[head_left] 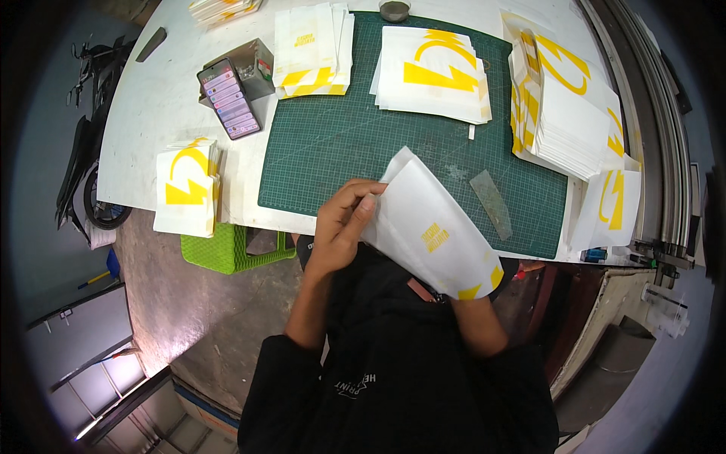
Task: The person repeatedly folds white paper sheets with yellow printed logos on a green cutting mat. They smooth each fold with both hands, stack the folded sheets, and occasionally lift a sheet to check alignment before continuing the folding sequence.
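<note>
A white paper bag (432, 204) with yellow print is held at a slant over the near edge of the green cutting mat (325, 144). My left hand (345, 223) pinches its left edge close to the upper end, thumb against the fingers. My right forearm (484, 327) runs up to the bag's yellow-marked end, and the paper hides the right hand; it looks to be inside or behind the bag. On the mat beyond lies a pile of white and yellow bags (435, 79). A clear flat strip (491, 204) rests on the mat right of the held bag.
More bag stacks stand at the left table corner (187, 188), at the back (314, 49) and along the right (571, 113). A phone (229, 100) leans on a grey box (255, 66). Below the table edge is a green stool (227, 250); a metal rail (665, 129) borders the right.
</note>
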### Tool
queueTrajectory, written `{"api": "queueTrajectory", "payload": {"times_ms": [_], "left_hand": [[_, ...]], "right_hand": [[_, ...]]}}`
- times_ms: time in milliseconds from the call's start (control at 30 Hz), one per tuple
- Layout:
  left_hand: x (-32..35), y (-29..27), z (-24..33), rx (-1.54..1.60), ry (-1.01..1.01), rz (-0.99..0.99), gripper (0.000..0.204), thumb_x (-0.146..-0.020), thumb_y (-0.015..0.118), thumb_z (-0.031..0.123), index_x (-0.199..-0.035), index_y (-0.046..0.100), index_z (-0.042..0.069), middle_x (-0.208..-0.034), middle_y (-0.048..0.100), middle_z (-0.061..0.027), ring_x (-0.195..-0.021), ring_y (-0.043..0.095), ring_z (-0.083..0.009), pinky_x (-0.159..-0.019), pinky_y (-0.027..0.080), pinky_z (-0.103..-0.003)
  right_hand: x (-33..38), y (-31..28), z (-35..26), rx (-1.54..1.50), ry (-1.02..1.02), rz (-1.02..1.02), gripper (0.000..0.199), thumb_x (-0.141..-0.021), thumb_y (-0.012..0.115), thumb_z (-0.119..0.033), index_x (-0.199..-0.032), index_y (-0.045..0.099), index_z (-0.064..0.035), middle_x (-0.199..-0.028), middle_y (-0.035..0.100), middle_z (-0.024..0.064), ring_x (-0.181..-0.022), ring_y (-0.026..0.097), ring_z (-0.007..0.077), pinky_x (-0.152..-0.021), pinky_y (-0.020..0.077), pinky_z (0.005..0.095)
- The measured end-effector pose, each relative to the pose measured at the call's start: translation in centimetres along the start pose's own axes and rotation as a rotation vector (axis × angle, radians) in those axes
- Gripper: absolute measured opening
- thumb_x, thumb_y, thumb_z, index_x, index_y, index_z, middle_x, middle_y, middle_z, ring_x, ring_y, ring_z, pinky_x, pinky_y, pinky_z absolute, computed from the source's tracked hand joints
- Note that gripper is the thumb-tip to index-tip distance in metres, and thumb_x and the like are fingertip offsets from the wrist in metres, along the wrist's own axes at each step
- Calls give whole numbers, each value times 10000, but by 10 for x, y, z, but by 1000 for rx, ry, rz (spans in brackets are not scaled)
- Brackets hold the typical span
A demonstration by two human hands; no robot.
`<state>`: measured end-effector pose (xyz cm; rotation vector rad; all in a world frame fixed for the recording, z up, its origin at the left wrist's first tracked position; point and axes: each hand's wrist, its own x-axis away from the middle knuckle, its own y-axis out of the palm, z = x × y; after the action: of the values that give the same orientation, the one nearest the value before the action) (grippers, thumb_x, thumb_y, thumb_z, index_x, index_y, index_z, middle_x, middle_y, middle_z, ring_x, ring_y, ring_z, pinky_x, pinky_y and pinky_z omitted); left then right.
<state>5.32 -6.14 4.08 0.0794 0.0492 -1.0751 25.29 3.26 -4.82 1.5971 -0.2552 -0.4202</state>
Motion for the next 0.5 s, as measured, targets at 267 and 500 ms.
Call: {"api": "queueTrajectory", "payload": {"times_ms": [267,500], "left_hand": [[-5,-30,-6,137,-183,-142,514,-1161,388,322,-1238,734,-51,-1136,665,-62,-913,517,-138,-836,418,-293],[-4,-32,0,63,-204,-143,536,-1164,383,343,-1258,721,-62,-1157,664,-74,-913,524,-131,-830,423,-285]], "right_hand": [[6,-12,-12,297,-151,303,725,-1080,486,-554,-1623,364,-91,-1654,409,182,-1482,465,361,-1202,425,532],[-7,6,-8,314,-97,236,748,-1073,484,-579,-1635,329,-110,-1659,388,180,-1500,434,370,-1205,421,535]]}}
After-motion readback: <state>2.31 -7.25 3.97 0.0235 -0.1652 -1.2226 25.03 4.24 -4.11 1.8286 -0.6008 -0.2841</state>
